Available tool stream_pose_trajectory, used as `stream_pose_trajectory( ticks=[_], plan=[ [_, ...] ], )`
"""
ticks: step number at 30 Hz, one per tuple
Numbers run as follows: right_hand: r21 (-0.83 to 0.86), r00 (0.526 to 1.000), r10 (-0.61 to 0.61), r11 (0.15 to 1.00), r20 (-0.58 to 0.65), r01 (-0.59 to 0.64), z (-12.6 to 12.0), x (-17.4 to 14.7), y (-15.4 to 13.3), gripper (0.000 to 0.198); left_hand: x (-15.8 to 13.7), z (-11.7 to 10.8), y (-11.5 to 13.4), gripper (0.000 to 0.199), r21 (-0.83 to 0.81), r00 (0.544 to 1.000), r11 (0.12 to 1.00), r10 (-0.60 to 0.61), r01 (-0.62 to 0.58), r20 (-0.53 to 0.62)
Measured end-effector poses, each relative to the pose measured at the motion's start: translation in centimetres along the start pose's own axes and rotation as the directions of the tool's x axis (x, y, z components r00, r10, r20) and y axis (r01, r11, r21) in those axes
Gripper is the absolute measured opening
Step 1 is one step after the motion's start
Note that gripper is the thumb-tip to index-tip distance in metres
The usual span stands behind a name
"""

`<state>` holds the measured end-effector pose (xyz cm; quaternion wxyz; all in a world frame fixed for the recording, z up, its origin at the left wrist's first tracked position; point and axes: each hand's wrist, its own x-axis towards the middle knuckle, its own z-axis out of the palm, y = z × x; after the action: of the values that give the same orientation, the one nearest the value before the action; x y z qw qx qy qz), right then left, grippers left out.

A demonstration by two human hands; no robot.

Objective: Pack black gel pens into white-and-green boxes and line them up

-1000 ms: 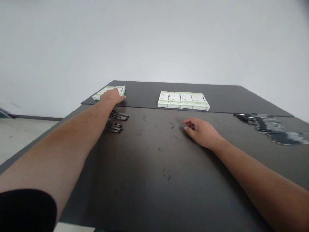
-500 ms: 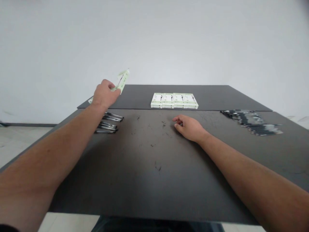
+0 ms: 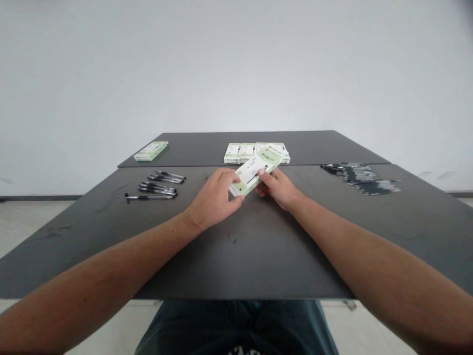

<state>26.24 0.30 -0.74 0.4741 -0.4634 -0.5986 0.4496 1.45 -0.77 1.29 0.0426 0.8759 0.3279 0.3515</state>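
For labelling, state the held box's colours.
The held box is white and light green, best seen in the head view.

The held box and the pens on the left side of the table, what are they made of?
The held box looks like thin cardboard with a smooth, printed white-and-green finish: it has flat faces and crisp edges. The pens are probably shiny plastic, clear with black parts, because pale glints run along them. Any metal tips are too small to tell.
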Motion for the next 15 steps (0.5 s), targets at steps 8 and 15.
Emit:
stream_pose_trajectory(
  ticks=[8, 15],
  plan=[
    [-0.207, 0.993, -0.117, 0.972, -0.015, 0.112, 0.0, -0.1, -0.8, 0.041, -1.1, 2.0, -1.2, 0.105, -0.23, 0.989, 0.962, -0.139, 0.146, 0.047],
    [-0.44, 0.961, -0.264, 0.856, 0.082, 0.273, -0.8, -0.7, -2.0, 0.047, -1.1, 1.0, -3.2, 0.094, -0.411, 0.985, 0.896, -0.148, 0.171, 0.087]
  ],
)
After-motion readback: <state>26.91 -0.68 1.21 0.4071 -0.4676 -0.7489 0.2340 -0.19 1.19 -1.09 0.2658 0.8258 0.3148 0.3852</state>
